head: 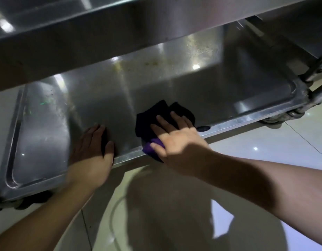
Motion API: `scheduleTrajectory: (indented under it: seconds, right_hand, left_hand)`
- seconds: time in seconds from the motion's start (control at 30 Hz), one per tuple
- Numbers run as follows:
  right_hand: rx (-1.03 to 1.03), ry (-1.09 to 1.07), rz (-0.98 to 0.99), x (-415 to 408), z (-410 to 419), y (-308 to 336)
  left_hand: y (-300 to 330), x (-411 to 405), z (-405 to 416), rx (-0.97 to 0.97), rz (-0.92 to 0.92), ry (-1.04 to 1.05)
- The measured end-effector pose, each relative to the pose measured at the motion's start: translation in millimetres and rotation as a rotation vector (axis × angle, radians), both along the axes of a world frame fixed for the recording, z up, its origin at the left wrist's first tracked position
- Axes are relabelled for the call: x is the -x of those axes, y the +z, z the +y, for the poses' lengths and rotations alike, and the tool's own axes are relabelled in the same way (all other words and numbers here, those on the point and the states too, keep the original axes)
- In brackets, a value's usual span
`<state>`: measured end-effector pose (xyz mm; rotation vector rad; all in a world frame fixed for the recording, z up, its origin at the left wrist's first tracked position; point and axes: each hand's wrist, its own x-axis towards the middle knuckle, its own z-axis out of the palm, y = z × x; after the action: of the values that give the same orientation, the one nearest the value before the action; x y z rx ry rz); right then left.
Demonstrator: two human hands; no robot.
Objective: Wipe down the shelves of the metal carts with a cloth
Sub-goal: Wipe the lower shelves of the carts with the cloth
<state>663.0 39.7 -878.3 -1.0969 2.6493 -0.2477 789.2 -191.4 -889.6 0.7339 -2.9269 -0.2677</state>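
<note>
1. cloth is the thing to watch, but starting from the left: the bottom shelf of the metal cart runs across the view, with specks and a faint green smear near its left end and yellowish grime along the far side.
2. my left hand lies flat on the shelf's front lip, fingers straight and close together, pinching nothing, only bracing.
3. the dark purple cloth sits bunched on the shelf just right of centre, its near corner hanging over the front edge. my right hand presses down on it with fingers spread, palm over the edge.
4. at the right, a caster sits on the tiled floor.
5. risks, as i judge them: the cart could roll if i push hard while the left hand eases off; the bunched cloth could slip from under flat fingers and drop off the edge; reaching for the far grime could knock my head or arm on the upper shelf.
</note>
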Motion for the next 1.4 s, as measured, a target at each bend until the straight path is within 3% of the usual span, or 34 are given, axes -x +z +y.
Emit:
scheduleTrajectory:
  seconds: [0.27, 0.37, 0.5, 0.6, 0.87, 1.03, 1.13, 1.27, 1.4]
  right_hand:
    - [-0.135, -0.627, 0.071, 145.3, 118.3, 10.8]
    - [-0.019, -0.723, 0.114, 166.4, 150.8, 15.2]
    - [-0.087, -0.793, 0.124, 142.4, 136.1, 7.7]
    - [-0.032, -0.661, 0.207, 96.7, 113.7, 3.1]
    - [0.277, 0.127, 0.264, -26.7, -8.8, -6.2]
    - [0.309, 0.405, 0.411, -25.0, -29.9, -11.1]
    - [0.331, 0.384, 0.529, -1.9, 1.4, -13.3]
    - [0.283, 0.145, 0.586, 37.9, 63.6, -2.5]
    - [0.004, -0.115, 0.450, 71.7, 94.3, 17.8]
  left_hand:
    - [1.7, -0.2, -0.2, -0.024, -0.024, 0.012]
    - [4.2, 0.5, 0.4, -0.027, -0.033, 0.015]
    - [5.5, -2.0, 4.4, -0.019, -0.024, 0.026]
    - [6.1, -2.1, 5.8, -0.021, -0.030, 0.032]
    - [4.3, -1.0, 5.5, -0.021, -0.019, 0.020]
    - [3.9, -3.5, 3.0, -0.057, -0.011, 0.021]
    - [7.5, -3.0, 3.4, -0.059, -0.006, 0.027]
    - [8.8, -2.6, 2.5, -0.047, -0.015, 0.015]
    - [8.1, -1.1, 3.2, -0.044, -0.046, 0.030]
